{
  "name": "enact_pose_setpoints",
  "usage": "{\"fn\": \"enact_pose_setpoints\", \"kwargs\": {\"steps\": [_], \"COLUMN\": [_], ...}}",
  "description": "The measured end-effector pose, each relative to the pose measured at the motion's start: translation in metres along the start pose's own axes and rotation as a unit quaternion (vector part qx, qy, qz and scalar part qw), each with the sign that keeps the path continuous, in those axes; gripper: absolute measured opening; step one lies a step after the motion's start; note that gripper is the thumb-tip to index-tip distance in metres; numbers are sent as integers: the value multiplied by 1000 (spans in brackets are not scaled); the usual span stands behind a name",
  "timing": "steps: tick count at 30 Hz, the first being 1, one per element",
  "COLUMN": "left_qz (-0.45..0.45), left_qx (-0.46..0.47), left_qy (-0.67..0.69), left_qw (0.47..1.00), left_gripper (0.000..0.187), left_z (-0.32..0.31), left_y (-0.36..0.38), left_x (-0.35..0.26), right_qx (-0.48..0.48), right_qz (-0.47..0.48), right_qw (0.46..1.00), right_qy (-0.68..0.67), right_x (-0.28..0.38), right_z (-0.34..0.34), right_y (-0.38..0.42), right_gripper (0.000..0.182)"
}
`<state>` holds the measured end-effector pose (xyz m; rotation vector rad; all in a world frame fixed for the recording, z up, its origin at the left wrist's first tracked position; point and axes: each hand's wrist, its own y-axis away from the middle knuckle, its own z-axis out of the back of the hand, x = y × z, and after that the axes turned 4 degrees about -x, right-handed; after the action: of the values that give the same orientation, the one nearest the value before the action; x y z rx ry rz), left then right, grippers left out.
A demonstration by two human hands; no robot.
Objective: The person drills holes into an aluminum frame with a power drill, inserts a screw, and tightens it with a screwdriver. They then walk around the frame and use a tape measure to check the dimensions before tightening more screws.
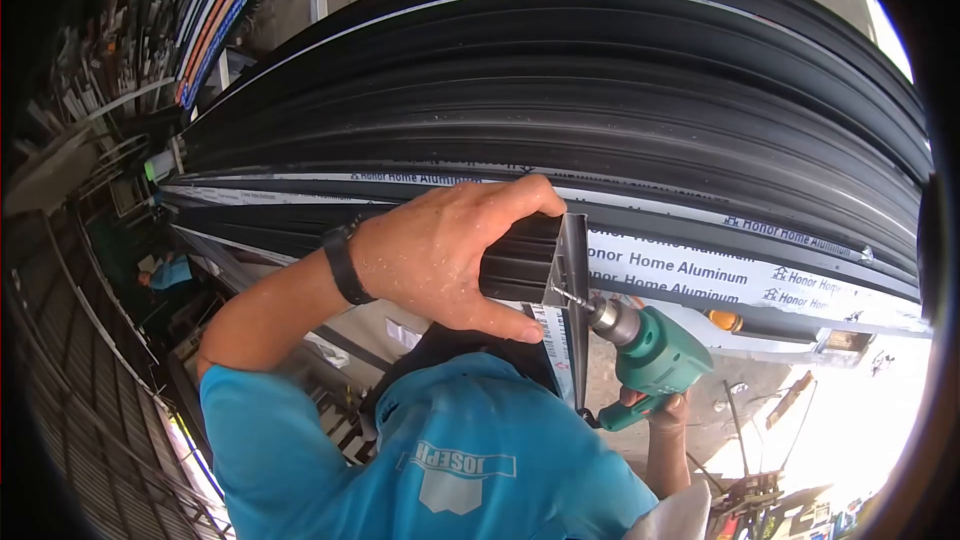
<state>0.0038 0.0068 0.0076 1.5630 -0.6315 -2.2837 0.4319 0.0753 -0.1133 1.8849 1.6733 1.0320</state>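
My left hand (435, 255), with a dark band on its wrist, grips a short length of black ribbed aluminium profile (522, 258), thumb below and fingers over the top. The cut end of this piece faces right. In my right hand (668, 410) is a green power drill (668, 355), held by its handle, much of the grip hidden. Its metal chuck (612, 320) points up and left. The thin drill bit (572, 297) reaches to the lower corner of the profile's end.
Long black aluminium profiles (560, 90) lie across the view behind my hands, some wrapped in white printed film (665, 265). Colour-striped lengths (225, 15) stand at upper left. Stacked slats (85, 370) fill the left side. Scrap pieces (760, 490) lie at lower right.
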Motion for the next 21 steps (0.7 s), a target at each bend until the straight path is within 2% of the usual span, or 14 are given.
{"fn": "enact_pose_setpoints", "kwargs": {"steps": [9,13,18,19,21], "left_qz": [-26,-22,-6,3,7], "left_qx": [-23,-23,-11,-12,-17], "left_qy": [-17,-33,-21,-25,-5], "left_qw": [999,999,1000,1000,1000], "left_gripper": [92,92,90,89,88], "left_z": [-3,-3,-3,-2,-3], "left_y": [3,4,4,5,5], "left_x": [4,3,6,5,5], "right_qx": [-13,-28,-41,-37,-45], "right_qz": [18,58,103,107,167], "right_qw": [1000,997,979,976,958], "right_qy": [-20,50,172,186,229], "right_x": [-16,-5,49,60,74], "right_z": [-16,-9,-13,-8,2], "right_y": [7,13,16,16,13], "right_gripper": [88,93,101,109,103]}}
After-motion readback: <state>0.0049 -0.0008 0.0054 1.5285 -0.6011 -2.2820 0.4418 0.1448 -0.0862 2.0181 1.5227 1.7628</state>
